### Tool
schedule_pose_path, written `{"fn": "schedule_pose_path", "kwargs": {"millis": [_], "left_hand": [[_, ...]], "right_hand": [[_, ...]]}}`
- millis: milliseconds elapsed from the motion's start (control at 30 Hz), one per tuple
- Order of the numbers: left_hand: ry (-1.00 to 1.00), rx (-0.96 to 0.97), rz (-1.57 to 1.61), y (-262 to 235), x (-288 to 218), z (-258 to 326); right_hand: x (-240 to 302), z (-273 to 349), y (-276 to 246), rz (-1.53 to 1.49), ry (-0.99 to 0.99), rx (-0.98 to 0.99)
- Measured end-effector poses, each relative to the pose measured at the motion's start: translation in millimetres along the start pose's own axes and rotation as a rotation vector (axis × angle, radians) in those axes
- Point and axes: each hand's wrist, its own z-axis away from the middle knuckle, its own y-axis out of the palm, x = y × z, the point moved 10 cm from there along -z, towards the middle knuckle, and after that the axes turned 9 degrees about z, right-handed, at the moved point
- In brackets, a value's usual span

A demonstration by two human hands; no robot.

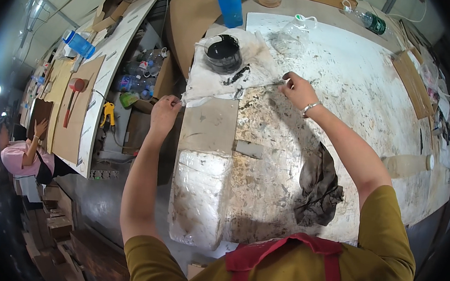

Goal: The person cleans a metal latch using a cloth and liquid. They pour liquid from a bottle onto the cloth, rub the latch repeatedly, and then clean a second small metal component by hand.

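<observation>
A white cloth [262,59] with black smears lies at the far left part of the stained table. On it stands a clear cup [223,63] of black liquid. My left hand [164,115] is closed in a pinch at the cloth's near left corner, by the table edge. At its right corner my right hand [299,93], with a bracelet at the wrist, pinches the cloth between thumb and fingers. Between my hands the cloth's near edge lies over a brown cardboard piece [208,126].
A dark, crumpled rag [320,187] lies near my right forearm. Beyond the cloth stand a blue cup [228,6] and a clear bottle [295,37]. A plastic-wrapped bundle [199,194] covers the near left corner. At left, another person [23,153] works beside a second table [116,53].
</observation>
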Motion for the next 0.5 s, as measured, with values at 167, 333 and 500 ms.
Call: {"fn": "schedule_pose_path", "kwargs": {"millis": [167,333,500], "left_hand": [[-0.089,0.008,-0.079,22,26,-20],[-0.182,0.127,0.28,51,60,-24],[-0.031,0.0,0.198,27,20,-24]], "right_hand": [[-14,-44,23,0.251,0.051,0.031],[16,-59,28,-0.23,-0.042,0.035],[63,-50,42,-0.247,-0.308,0.22]]}}
